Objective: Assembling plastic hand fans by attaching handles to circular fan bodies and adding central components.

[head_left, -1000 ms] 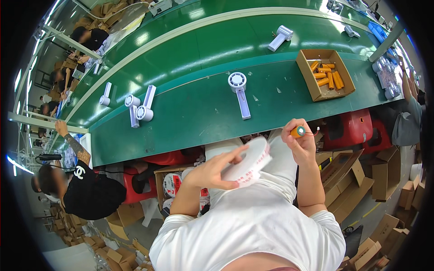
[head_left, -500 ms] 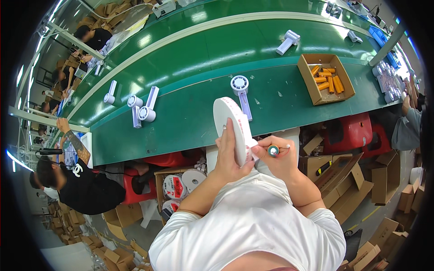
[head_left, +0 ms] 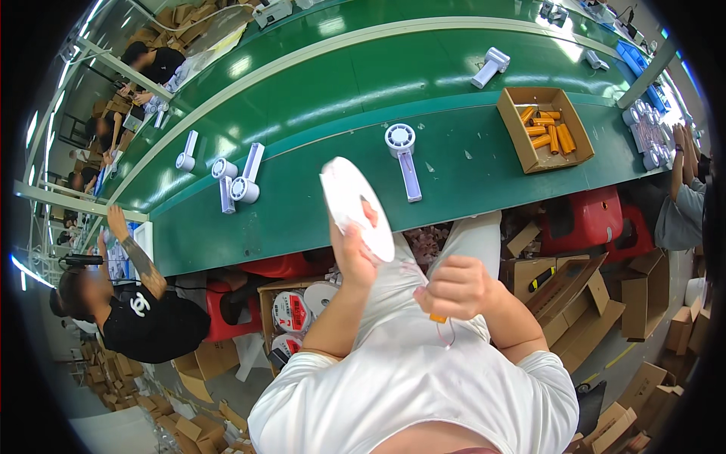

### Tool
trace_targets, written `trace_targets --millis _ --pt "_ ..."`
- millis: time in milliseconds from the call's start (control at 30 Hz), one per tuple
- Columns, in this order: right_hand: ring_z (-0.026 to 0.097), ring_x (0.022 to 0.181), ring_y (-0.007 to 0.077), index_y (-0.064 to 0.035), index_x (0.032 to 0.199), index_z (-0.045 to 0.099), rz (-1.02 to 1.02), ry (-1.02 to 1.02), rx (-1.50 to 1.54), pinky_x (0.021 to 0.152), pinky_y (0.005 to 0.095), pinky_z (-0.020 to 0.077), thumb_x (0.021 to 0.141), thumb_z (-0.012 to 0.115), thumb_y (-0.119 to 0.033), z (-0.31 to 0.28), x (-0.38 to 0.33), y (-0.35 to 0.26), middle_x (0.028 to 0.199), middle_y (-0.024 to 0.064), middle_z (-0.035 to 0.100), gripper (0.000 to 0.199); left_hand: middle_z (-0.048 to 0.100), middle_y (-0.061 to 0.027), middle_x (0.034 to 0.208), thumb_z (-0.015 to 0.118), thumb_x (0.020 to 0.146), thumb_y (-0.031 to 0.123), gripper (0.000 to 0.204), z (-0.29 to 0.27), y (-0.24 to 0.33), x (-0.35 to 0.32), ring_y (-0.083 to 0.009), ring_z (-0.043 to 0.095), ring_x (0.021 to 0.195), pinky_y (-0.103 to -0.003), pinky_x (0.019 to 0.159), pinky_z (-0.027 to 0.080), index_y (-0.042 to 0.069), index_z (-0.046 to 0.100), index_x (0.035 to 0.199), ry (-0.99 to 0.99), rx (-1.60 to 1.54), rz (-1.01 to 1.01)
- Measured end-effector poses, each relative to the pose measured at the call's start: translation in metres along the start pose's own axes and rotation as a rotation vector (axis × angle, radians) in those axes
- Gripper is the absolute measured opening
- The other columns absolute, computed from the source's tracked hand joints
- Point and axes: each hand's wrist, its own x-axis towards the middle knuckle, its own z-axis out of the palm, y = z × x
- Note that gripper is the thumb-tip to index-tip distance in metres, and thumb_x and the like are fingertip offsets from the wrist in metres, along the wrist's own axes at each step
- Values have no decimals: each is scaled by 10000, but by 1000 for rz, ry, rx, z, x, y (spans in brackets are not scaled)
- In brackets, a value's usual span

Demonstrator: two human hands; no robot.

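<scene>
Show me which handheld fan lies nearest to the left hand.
The handheld fan lying alone on the worktable, ahead and right of the left hand; the others lie farther left or right.

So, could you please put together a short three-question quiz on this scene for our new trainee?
1. Multiple choice: What does the left hand hold? (a) a white roll (b) a red stool (c) a blue tray

2. True or false: The open cardboard box on the green table holds white fans.

3. Fill in the blank: An orange piece shows below the closed ____ hand.

Key: 1. a. 2. False; it holds orange cylinders. 3. The right hand.
</scene>
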Motion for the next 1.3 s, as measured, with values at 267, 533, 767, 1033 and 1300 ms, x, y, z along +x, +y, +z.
trace_targets --millis 267,533,767,1033,1300 --pt "568 597 150 -25 1062 634 1276 -34 -66 606 280 479 863 697 -90 -25 -40 32 692 50 597 219 502 -70 988 614 818 450 964 -20 11 6 -129 459 820 -276 696 411 -8 135 1519 -124 228 70" --pt "558 753 97 47 1220 519 1275 428 904 613 247 495 894 602 -12 -31 -33 26 884 44 567 341 532 -239 1261 643 775 358 962 -17 -4 -5 -304 554 1051 -381 873 400 -133 188 1466 -286 847 230" --pt "598 814 107 62 1220 620 1094 152 402 704 229 576 815 745 -24 -36 4 -1 925 46 575 433 514 -242 1311 680 668 271 984 3 0 -7 -316 509 1087 -388 894 297 -144 240 1445 -440 1179 437" --pt "602 799 93 55 1204 629 1034 122 296 683 225 599 794 776 -56 -30 28 -6 873 52 579 449 575 -173 1085 735 589 313 924 7 2 -7 -324 494 914 -417 815 292 -92 427 1360 -551 1246 557" --pt "591 799 91 82 1112 649 1065 38 302 682 223 593 767 787 -18 -34 27 -1 883 52 582 385 545 -134 978 740 570 376 947 2 6 -5 -300 504 869 -412 758 285 -25 455 1379 -554 1289 600"
